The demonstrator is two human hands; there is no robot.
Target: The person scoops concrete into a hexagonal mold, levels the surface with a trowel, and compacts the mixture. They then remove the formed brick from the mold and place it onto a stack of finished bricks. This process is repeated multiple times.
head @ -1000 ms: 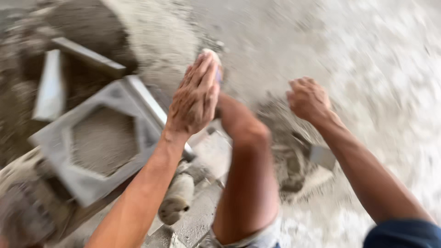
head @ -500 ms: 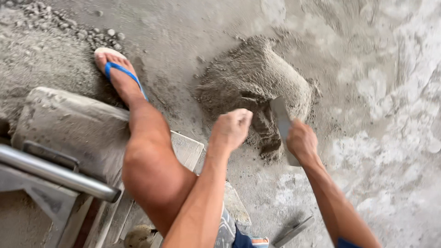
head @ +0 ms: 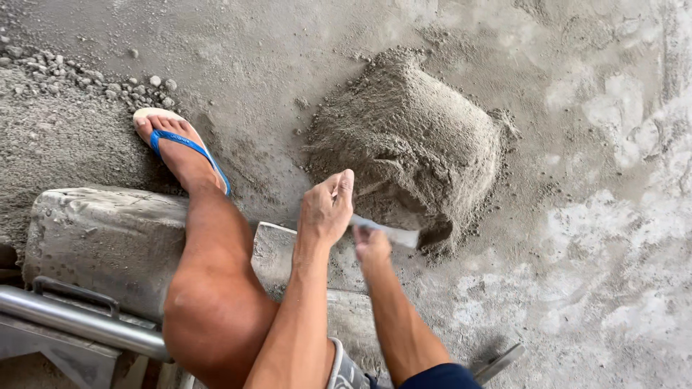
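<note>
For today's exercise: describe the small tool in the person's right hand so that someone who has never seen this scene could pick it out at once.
Find the big grey sand heap on the concrete floor. At its near edge, the right hand holds a small flat trowel, its pale blade pointing into the heap's base. It is the only thin, light metal piece touching the sand.

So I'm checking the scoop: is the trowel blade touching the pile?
Touching. The head view shows the trowel blade, held by the right hand, with its tip dug into the base of the grey pile.

Dusty grey concrete floor (head: 238, 43), gravel (head: 65, 75) scattered top left, pale patches right, daylight.
</note>
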